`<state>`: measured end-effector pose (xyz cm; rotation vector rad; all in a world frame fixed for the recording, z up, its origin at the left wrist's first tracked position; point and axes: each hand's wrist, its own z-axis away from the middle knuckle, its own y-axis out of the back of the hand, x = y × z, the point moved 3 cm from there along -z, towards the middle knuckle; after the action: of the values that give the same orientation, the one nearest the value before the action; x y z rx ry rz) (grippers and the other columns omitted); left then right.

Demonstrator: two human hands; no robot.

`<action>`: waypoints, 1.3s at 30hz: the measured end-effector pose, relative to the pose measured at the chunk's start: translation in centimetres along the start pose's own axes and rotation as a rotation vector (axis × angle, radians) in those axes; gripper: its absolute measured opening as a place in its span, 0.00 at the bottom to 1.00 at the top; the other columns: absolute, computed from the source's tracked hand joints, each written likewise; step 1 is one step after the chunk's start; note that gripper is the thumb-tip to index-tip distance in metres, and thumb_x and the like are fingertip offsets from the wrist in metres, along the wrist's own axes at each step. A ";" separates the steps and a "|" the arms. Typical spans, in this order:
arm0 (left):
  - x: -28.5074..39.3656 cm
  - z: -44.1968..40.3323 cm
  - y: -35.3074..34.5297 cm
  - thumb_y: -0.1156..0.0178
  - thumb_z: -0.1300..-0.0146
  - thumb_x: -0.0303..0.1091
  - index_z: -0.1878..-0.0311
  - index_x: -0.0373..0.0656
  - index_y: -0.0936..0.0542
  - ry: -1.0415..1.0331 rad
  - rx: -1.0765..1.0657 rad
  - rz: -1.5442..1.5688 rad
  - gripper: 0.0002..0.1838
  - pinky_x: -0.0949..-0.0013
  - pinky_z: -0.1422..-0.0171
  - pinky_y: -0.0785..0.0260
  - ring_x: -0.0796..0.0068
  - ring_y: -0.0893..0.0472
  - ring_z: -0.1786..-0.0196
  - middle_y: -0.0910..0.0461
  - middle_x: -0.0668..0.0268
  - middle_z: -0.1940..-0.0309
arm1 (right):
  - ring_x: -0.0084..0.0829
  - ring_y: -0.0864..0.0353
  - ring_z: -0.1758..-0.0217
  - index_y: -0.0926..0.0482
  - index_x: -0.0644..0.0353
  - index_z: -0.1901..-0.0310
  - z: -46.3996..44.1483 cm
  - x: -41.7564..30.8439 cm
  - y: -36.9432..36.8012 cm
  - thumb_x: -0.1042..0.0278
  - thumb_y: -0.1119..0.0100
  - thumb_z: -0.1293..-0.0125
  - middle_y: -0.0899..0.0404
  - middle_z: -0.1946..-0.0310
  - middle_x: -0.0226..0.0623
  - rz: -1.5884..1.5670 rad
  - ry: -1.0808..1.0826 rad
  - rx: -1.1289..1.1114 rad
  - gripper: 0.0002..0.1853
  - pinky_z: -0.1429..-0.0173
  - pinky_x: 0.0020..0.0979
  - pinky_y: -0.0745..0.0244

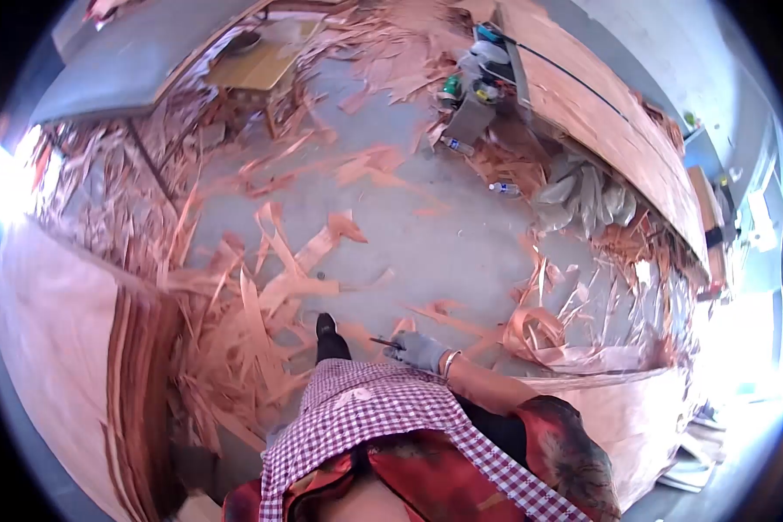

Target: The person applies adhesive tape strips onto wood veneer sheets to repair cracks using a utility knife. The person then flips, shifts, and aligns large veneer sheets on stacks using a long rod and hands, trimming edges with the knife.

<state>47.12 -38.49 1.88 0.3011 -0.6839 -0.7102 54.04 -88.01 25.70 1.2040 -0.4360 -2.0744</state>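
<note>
My right hand [421, 351], in a grey glove, is closed around a slim dark knife-like tool [384, 342] that points to the left. It hangs in front of my checked apron [365, 398], above the floor. My left hand does not show; my body and the apron cover that side. A dark shoe [324, 324] stands on the floor ahead of me, and long torn strips of thin wood veneer [252, 317] lie just left of it.
On the left stands a thick stack of veneer sheets [139, 383]; another veneer pile [618, 396] is at right. Beyond are a long veneer-covered table [609, 113], plastic bags [583, 196], bottles [503, 188] and a small wooden stool [257, 70]. Scraps litter the grey floor [391, 235].
</note>
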 end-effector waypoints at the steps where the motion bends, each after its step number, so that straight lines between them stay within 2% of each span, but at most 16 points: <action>1: 2.3 -1.4 1.1 0.50 0.38 0.35 0.68 0.39 0.21 -0.071 -0.041 -0.066 0.11 0.67 0.72 0.33 0.69 0.25 0.78 0.22 0.63 0.78 | 0.38 0.22 0.58 0.23 0.62 0.56 -1.6 1.3 1.5 0.55 0.51 0.36 0.21 0.62 0.45 -0.004 0.046 0.080 0.18 0.51 0.36 0.29; 2: 4.0 -2.9 2.4 0.50 0.38 0.35 0.68 0.39 0.21 -0.176 -0.078 -0.133 0.11 0.68 0.73 0.33 0.69 0.26 0.78 0.22 0.63 0.78 | 0.36 0.22 0.58 0.23 0.62 0.56 -2.2 1.8 1.9 0.55 0.51 0.36 0.21 0.62 0.44 -0.008 0.091 0.137 0.18 0.51 0.35 0.29; 5: 12.1 -6.2 6.7 0.50 0.38 0.35 0.67 0.39 0.22 -0.279 -0.125 -0.237 0.11 0.69 0.76 0.35 0.70 0.26 0.81 0.23 0.63 0.79 | 0.30 0.21 0.65 0.23 0.64 0.58 -2.9 5.4 5.7 0.64 0.48 0.35 0.19 0.65 0.36 -0.120 -0.308 0.267 0.12 0.61 0.31 0.27; 7: 18.4 -9.2 8.5 0.50 0.38 0.35 0.66 0.40 0.22 -0.189 -0.138 -0.128 0.10 0.69 0.78 0.36 0.71 0.27 0.82 0.23 0.63 0.80 | 0.24 0.21 0.68 0.22 0.66 0.62 -3.5 8.4 6.2 0.60 0.45 0.35 0.20 0.71 0.30 -0.475 -0.124 0.420 0.14 0.67 0.27 0.28; 11: 29.7 -16.8 10.9 0.50 0.37 0.35 0.64 0.40 0.22 0.072 -0.124 0.301 0.10 0.71 0.82 0.39 0.73 0.28 0.85 0.24 0.64 0.82 | 0.19 0.25 0.70 0.21 0.66 0.59 -1.1 10.1 7.2 0.54 0.40 0.38 0.21 0.72 0.29 -0.795 -0.439 0.544 0.20 0.65 0.24 0.30; 14: 43.0 -16.5 11.2 0.49 0.37 0.36 0.58 0.40 0.21 0.161 -0.111 0.146 0.12 0.71 0.82 0.35 0.72 0.24 0.84 0.21 0.61 0.79 | 0.19 0.26 0.73 0.21 0.64 0.61 -0.2 11.9 7.5 0.54 0.38 0.39 0.22 0.72 0.28 -0.900 -0.545 0.516 0.19 0.69 0.23 0.33; 17: 50.8 -19.0 7.6 0.49 0.37 0.40 0.51 0.42 0.23 -0.008 -0.217 -0.113 0.16 0.73 0.83 0.37 0.74 0.26 0.85 0.23 0.60 0.79 | 0.17 0.27 0.76 0.21 0.61 0.62 0.0 15.5 8.4 0.55 0.38 0.39 0.22 0.74 0.27 -0.967 -0.642 0.483 0.16 0.73 0.21 0.37; 18: 50.2 -22.3 5.4 0.49 0.36 0.39 0.50 0.42 0.23 -0.413 -0.243 -0.238 0.16 0.73 0.83 0.37 0.73 0.26 0.85 0.23 0.59 0.78 | 0.16 0.28 0.77 0.21 0.61 0.62 -1.3 17.9 9.2 0.55 0.38 0.40 0.23 0.74 0.26 -0.954 -0.650 0.473 0.16 0.74 0.20 0.39; 21: 57.9 -19.4 -0.8 0.54 0.35 0.33 0.50 0.41 0.24 -0.077 -0.379 -0.217 0.14 0.72 0.81 0.34 0.73 0.25 0.83 0.22 0.57 0.73 | 0.15 0.30 0.79 0.21 0.60 0.61 -3.8 22.6 12.8 0.57 0.39 0.39 0.24 0.77 0.24 -1.053 -0.601 0.509 0.14 0.77 0.20 0.41; 23: 57.2 -21.8 -5.1 0.52 0.39 0.26 0.48 0.45 0.25 -0.112 -0.621 -0.035 0.16 0.72 0.73 0.29 0.75 0.22 0.72 0.22 0.58 0.68 | 0.16 0.29 0.79 0.22 0.60 0.62 -5.6 23.9 17.5 0.56 0.40 0.39 0.25 0.78 0.25 -0.975 -0.588 0.496 0.14 0.77 0.20 0.41; 24: 63.4 -17.5 -5.7 0.49 0.40 0.28 0.42 0.48 0.28 -0.444 -0.530 -0.528 0.21 0.68 0.60 0.26 0.69 0.20 0.62 0.20 0.60 0.64 | 0.16 0.29 0.79 0.22 0.60 0.62 -6.5 23.9 20.3 0.56 0.41 0.38 0.25 0.78 0.25 -0.940 -0.605 0.483 0.15 0.77 0.21 0.41; 26: 66.0 -16.6 -8.0 0.46 0.40 0.39 0.40 0.50 0.29 -0.738 -0.470 -0.694 0.23 0.54 0.43 0.34 0.62 0.23 0.52 0.21 0.63 0.56 | 0.17 0.29 0.79 0.22 0.60 0.63 -8.2 25.1 23.6 0.54 0.42 0.38 0.26 0.78 0.26 -0.867 -0.594 0.467 0.15 0.77 0.21 0.40; 29: 71.7 -14.6 -11.6 0.47 0.41 0.51 0.44 0.52 0.25 -0.999 -0.325 -0.957 0.24 0.44 0.35 0.47 0.62 0.28 0.43 0.24 0.64 0.48 | 0.17 0.30 0.79 0.23 0.60 0.64 -10.5 27.2 27.6 0.54 0.42 0.38 0.27 0.79 0.26 -0.801 -0.581 0.438 0.16 0.76 0.22 0.39; 32: 72.1 -17.9 -16.5 0.50 0.41 0.60 0.45 0.54 0.23 -0.822 -0.671 -1.375 0.27 0.41 0.36 0.50 0.63 0.34 0.36 0.30 0.66 0.39 | 0.17 0.31 0.79 0.23 0.59 0.64 -13.3 27.1 30.1 0.55 0.43 0.37 0.28 0.80 0.25 -0.830 -0.594 0.419 0.14 0.76 0.22 0.38; 34: 75.0 -17.9 -17.8 0.51 0.39 0.51 0.49 0.50 0.20 -0.694 -0.819 -1.457 0.22 0.49 0.42 0.38 0.58 0.26 0.42 0.23 0.62 0.46 | 0.17 0.31 0.79 0.23 0.59 0.64 -15.3 27.9 30.9 0.55 0.44 0.37 0.28 0.81 0.25 -0.789 -0.563 0.367 0.14 0.76 0.22 0.38; 39: 79.4 -22.3 -19.2 0.55 0.38 0.45 0.48 0.50 0.21 -0.714 -0.880 -1.526 0.21 0.51 0.41 0.37 0.54 0.24 0.44 0.23 0.56 0.46 | 0.20 0.30 0.79 0.22 0.60 0.64 -20.2 27.0 32.7 0.56 0.45 0.37 0.28 0.81 0.24 -0.735 -0.455 0.284 0.14 0.75 0.25 0.36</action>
<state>96.56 -106.21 13.57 -0.3673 -0.6414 -2.5560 75.28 -129.13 17.74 1.1470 -0.5659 -3.0313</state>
